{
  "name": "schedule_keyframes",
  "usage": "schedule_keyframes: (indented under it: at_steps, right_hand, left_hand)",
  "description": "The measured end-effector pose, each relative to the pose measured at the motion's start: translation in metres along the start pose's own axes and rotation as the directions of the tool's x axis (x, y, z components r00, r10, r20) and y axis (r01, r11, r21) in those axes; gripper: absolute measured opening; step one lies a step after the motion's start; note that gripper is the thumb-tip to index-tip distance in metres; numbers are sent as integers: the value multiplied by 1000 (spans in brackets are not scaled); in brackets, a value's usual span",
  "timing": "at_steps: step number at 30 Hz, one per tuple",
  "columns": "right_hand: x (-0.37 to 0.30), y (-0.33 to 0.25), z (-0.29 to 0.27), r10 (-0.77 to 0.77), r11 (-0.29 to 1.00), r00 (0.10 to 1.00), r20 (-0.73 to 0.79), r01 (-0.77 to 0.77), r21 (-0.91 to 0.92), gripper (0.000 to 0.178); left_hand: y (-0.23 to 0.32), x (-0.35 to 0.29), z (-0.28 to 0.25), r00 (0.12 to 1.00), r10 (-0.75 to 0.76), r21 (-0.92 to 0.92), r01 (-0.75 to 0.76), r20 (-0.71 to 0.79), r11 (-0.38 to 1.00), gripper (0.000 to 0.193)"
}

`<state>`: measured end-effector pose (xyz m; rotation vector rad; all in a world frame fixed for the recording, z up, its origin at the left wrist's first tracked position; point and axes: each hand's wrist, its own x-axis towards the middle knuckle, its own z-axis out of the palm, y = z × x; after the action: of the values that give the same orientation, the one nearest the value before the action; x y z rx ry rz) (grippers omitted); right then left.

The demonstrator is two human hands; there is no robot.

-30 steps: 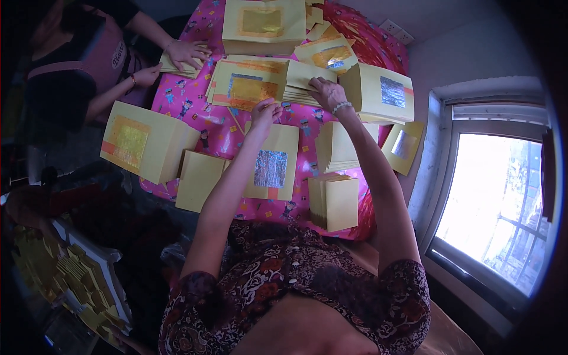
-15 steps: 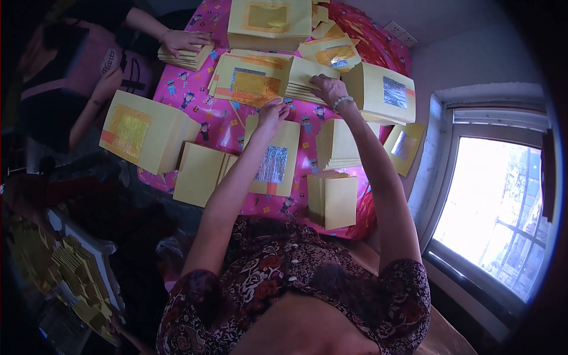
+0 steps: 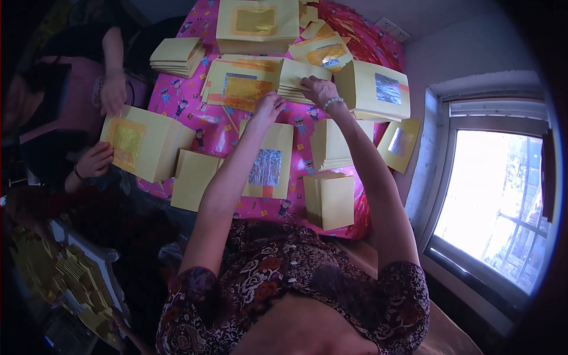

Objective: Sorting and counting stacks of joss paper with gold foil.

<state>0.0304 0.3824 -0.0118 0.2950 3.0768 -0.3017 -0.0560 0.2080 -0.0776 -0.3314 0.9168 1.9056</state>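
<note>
My right hand [image 3: 320,92] rests on a small stack of folded yellow paper [image 3: 302,71], its fingers bent together at the stack's near edge. Just to the left, my left hand [image 3: 267,109] is closed in a pinch at the lower edge of a yellow sheet with orange and silver foil [image 3: 245,89]. What its fingertips hold, if anything, is too small to make out. Below my left wrist lies a yellow sheet with a silver foil square [image 3: 269,165], partly behind my forearm. A thick bundle of yellow paper with a silver square [image 3: 384,89] stands right of my right hand.
More folded yellow bundles stand on the pink patterned tablecloth [image 3: 189,100], including one with gold foil [image 3: 257,22] at the back and two [image 3: 340,142] [image 3: 334,201] by my right forearm. A co-worker's hand [image 3: 94,161] touches a left-hand bundle [image 3: 157,145]. A window [image 3: 491,207] is at right.
My right hand's fingers have drawn in toward the stack's near edge; my left stays pinched nearby. The co-worker's hands have left the far-left stack for the gold-foil bundle at left. The view shifted slightly.
</note>
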Motion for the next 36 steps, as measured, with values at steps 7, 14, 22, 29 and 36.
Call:
schedule_keyframes:
  at_steps: [7,14,22,29,36]
  right_hand:
    - [-1,-16,-8,14,997,999,42,-11,-72,41]
    - [5,-19,-4,11,991,999,51,-4,-132,43]
    - [5,-15,1,-14,994,999,32,18,-106,41]
    - [3,-18,-1,-7,997,1000,18,8,-83,45]
    - [6,-31,1,59,967,998,36,-48,-251,56]
  left_hand:
    - [16,-6,14,990,-43,135,61,-131,989,19]
    - [15,-13,10,994,-3,220,26,-105,975,44]
    - [7,-11,-1,989,-57,80,69,-138,994,45]
    - [15,-7,4,981,-89,121,111,-171,986,43]
    - [23,-3,2,973,-118,153,149,-198,977,41]
